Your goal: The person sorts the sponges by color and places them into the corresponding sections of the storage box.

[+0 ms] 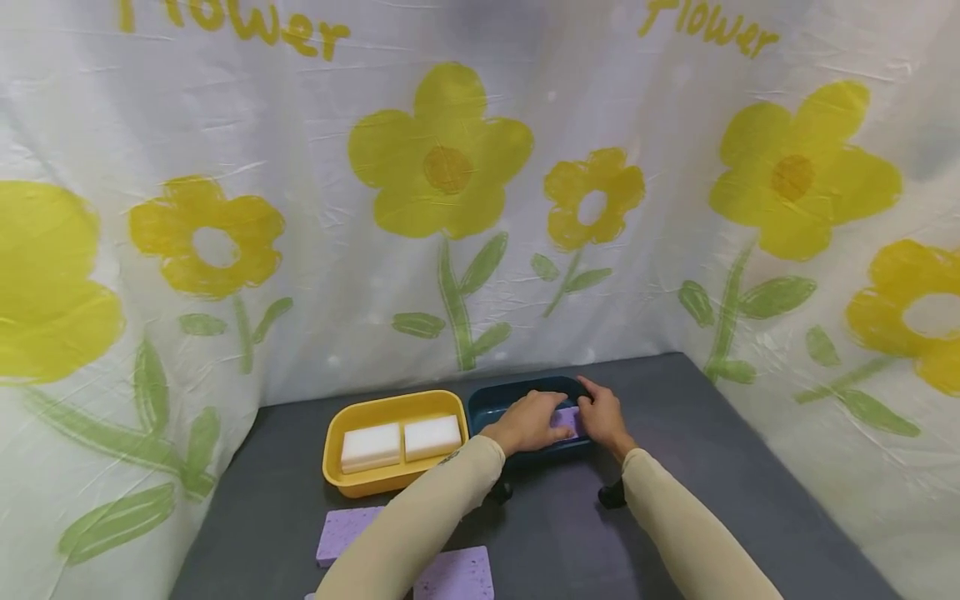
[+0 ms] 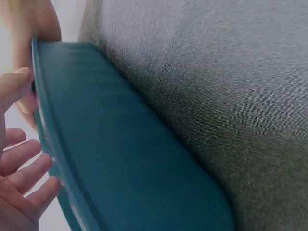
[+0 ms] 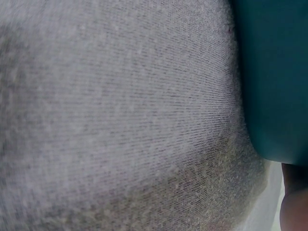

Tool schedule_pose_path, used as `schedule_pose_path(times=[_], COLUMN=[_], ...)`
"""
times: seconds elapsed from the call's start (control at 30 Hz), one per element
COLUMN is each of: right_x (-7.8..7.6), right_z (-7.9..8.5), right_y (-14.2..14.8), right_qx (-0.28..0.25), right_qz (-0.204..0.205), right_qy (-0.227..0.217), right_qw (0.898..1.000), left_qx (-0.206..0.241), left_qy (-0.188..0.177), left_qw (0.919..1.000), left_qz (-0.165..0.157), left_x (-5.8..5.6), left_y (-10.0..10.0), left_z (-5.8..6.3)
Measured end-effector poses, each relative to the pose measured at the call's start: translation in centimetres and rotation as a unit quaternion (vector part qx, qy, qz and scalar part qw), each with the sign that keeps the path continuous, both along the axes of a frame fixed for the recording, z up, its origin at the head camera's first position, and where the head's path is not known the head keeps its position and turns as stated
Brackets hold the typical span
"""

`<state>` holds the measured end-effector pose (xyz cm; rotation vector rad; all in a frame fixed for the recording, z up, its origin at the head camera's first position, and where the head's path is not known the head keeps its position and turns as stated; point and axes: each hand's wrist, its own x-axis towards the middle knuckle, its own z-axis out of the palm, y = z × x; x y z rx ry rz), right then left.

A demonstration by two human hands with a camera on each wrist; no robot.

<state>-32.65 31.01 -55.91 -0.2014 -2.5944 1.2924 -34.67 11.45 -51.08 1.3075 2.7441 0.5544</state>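
A purple speckled sponge block (image 1: 567, 422) is inside the dark blue tray (image 1: 491, 403), between my two hands. My left hand (image 1: 527, 422) reaches over the tray with its thumb and forefinger either side of the block's near end. In the left wrist view its fingers (image 2: 30, 166) are spread and loosely bent beside the tray rim. At the tray's right end, my right hand (image 1: 603, 419) has its forefinger extended over the rim and its thumb beside the block. The right wrist view shows mostly tablecloth and the tray's outer wall (image 3: 276, 86).
Left of the blue tray stands a yellow divided tray (image 1: 352, 412) with white sponge blocks (image 1: 371, 444) in its compartments. More purple blocks (image 1: 456, 575) lie nearer on the grey table (image 1: 555, 533), partly behind my left sleeve. A flower-printed curtain (image 1: 315, 333) hangs behind.
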Motion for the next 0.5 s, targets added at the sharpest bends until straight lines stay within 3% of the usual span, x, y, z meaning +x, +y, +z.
schedule_pose_path(times=[0.5], right_x=[0.7], right_z=[0.3], right_y=[-0.3], right_qx=[0.002], right_qz=[-0.019], right_qy=[-0.009], right_qw=[1.000], left_qx=[-0.046], left_qy=[-0.002], left_qw=[0.9981], left_qz=[-0.041], left_x=[2.8], left_y=[-3.4], left_z=[2.1])
